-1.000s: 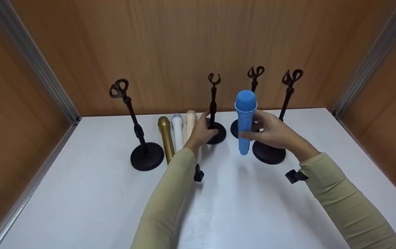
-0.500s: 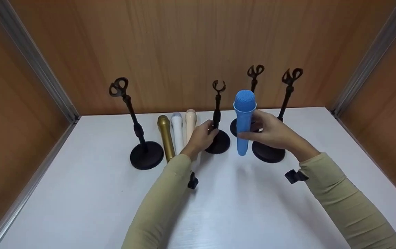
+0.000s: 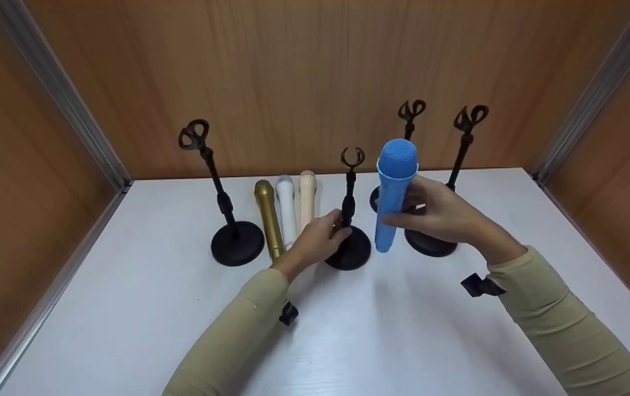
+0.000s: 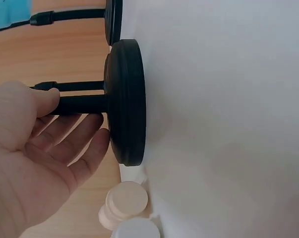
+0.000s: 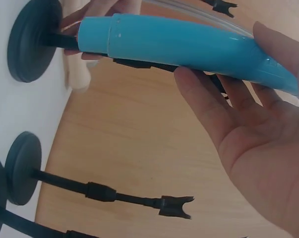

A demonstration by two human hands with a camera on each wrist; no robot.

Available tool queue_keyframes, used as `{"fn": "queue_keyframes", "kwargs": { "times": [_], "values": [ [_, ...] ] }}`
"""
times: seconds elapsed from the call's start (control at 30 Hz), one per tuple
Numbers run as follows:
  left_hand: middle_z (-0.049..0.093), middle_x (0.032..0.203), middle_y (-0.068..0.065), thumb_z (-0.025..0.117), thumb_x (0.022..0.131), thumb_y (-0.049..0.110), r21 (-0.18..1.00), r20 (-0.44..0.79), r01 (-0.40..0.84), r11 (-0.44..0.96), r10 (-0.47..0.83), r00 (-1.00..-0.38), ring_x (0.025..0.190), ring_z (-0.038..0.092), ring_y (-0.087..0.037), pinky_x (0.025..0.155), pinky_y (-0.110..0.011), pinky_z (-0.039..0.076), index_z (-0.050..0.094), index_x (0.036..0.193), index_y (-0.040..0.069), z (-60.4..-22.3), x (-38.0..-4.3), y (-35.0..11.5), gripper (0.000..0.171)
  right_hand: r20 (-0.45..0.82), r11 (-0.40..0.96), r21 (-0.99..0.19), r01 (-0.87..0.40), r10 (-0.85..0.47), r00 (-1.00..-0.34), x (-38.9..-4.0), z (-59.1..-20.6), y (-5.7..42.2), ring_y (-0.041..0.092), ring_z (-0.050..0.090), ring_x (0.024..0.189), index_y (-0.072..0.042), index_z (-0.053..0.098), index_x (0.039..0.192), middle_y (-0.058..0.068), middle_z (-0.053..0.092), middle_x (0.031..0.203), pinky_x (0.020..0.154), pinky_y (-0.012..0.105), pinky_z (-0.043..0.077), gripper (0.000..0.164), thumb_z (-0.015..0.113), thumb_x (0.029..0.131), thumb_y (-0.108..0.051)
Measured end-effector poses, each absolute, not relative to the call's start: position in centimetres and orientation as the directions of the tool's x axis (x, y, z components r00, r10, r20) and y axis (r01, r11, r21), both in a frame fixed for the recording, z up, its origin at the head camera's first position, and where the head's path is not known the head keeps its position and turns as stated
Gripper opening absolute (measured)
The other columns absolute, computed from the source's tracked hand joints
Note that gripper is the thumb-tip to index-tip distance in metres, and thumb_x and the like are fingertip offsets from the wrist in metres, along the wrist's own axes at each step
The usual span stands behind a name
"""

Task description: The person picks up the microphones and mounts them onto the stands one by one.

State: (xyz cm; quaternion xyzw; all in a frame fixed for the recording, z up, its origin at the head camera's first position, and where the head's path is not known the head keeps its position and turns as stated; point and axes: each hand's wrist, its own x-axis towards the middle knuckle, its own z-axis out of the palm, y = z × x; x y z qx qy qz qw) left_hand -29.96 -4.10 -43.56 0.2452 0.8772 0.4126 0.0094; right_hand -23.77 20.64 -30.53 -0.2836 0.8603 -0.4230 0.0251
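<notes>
My left hand point(image 3: 318, 240) grips the lower pole of a black microphone stand point(image 3: 350, 201), thumb on one side and fingers on the other. In the left wrist view its round base point(image 4: 127, 104) shows close to the white tabletop. A blue microphone point(image 3: 393, 198) is held by my right hand point(image 3: 441, 212), head up and slightly tilted, above the table and just right of that stand. In the right wrist view the blue microphone point(image 5: 159, 42) lies between thumb and fingers. The stand's open clip point(image 3: 352, 158) has nothing in it.
Gold point(image 3: 269, 217), white point(image 3: 286, 209) and cream point(image 3: 307, 198) microphones lie side by side left of my left hand. One more stand point(image 3: 227, 214) is at the left; two others point(image 3: 411, 118) point(image 3: 464, 143) stand behind my right hand. Wooden panels point(image 3: 315, 82) enclose the back and sides.
My left hand has drawn the gripped stand toward me and slightly right across the table. The blue microphone stays in my right hand, nearly in place, its lower end tilted a little leftward.
</notes>
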Motion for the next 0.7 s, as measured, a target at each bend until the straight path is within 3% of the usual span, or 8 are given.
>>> {"fn": "queue_keyframes", "kwargs": {
  "times": [0.4,0.7],
  "values": [
    [0.071,0.104,-0.005,0.060,0.104,0.020,0.644,0.206,0.499,0.580,0.496,-0.843,0.096,0.067,-0.014,0.086,-0.036,0.056,0.061,0.113,0.009,-43.4,-27.0,-4.9,0.015,0.391,0.253,-0.722,-0.644,-0.619,-0.681,-21.7,-29.4,19.7,0.033,0.065,0.117,0.000,0.050,0.139,0.012,0.068,0.128,0.093,0.056,0.053,0.055,0.076,0.090,-0.002],
    [0.071,0.109,-0.008,0.065,0.101,0.018,0.700,0.193,0.488,0.521,0.521,-0.832,0.100,0.070,-0.017,0.087,-0.033,0.057,0.056,0.122,0.009,-43.4,-27.7,-5.3,0.025,0.465,0.161,-0.742,-0.651,-0.576,-0.673,-21.4,-28.8,19.2,0.037,0.064,0.118,0.005,0.047,0.139,0.016,0.067,0.126,0.096,0.062,0.049,0.056,0.074,0.090,0.002]
  ]
}}
